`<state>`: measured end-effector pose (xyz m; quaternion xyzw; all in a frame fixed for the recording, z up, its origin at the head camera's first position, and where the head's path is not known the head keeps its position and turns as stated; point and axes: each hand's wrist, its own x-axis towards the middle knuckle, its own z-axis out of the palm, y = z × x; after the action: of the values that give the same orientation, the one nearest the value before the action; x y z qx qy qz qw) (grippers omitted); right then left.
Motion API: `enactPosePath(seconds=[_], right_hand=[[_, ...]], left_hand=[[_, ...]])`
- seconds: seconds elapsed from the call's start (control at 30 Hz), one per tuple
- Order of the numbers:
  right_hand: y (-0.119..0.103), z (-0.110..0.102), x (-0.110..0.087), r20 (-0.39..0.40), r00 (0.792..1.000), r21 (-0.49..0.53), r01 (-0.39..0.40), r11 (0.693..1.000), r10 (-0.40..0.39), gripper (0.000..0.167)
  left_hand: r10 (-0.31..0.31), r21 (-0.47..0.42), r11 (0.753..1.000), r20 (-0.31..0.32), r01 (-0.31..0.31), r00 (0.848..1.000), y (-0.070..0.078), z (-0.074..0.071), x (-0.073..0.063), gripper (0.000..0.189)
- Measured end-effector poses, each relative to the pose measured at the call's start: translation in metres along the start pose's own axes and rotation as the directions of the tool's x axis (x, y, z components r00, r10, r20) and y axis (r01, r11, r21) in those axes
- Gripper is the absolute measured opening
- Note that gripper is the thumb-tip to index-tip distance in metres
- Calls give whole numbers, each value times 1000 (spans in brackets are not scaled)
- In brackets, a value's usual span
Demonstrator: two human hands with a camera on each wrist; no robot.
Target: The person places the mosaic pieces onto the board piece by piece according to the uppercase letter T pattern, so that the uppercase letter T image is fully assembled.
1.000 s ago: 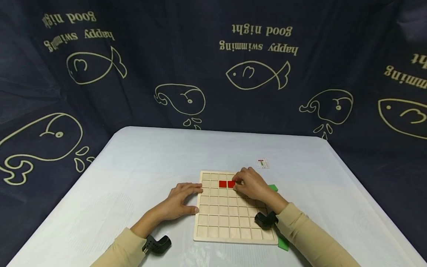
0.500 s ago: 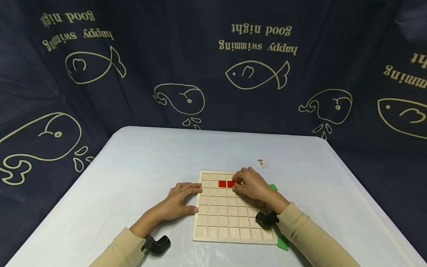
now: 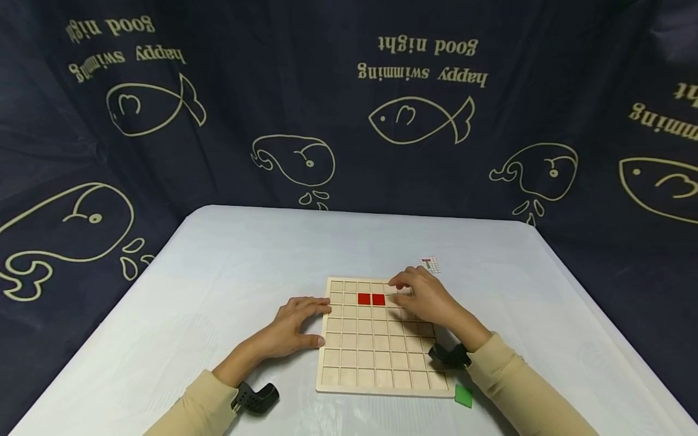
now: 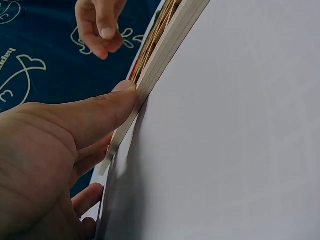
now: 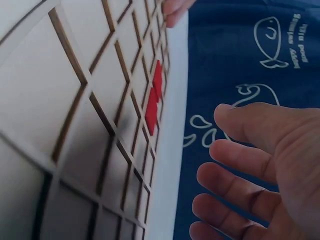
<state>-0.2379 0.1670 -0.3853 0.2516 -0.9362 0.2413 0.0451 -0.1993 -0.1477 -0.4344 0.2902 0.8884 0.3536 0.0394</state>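
A pale wooden grid board [image 3: 365, 342] lies on the white table, divided into square cells. Two red square tiles [image 3: 371, 299] sit side by side in its second row from the far edge. My left hand [image 3: 291, 330] rests along the board's left edge, thumb and fingertips against the rim; the left wrist view shows the thumb [image 4: 107, 107] on that wooden side. Over the far right of the board hovers my right hand [image 3: 428, 297], fingers relaxed and apart, holding nothing. In the right wrist view its fingers [image 5: 235, 190] are clear of the red tiles.
A green tile [image 3: 463, 396] lies on the table at the board's near right corner. Beyond the board's far right is a small pattern card [image 3: 429, 264] with a printed grid. A dark blue cloth [image 3: 349, 91] with fish and whale drawings hangs behind the white table [image 3: 262, 254].
My right hand has let go of the second red tile and moved up and right, its fingers spreading. Its arm now hides the far green piece. My left hand stays put.
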Motion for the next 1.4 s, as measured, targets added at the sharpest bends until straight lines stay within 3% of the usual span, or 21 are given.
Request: enactPosePath(seconds=[0.77,1.2,1.4], right_hand=[[37,-31,-48,-134,985,-42,-114,993,107,23],[54,-28,-65,-125,981,-50,-158,986,151,13],[61,-25,-69,-90,974,-66,-214,975,207,12]], left_hand=[[-23,-18,1000,11,23,1000,4,-2,0,58],[-18,-22,1000,11,18,1000,3,-2,0,59],[-17,-22,1000,7,17,1000,2,-1,0,59]])
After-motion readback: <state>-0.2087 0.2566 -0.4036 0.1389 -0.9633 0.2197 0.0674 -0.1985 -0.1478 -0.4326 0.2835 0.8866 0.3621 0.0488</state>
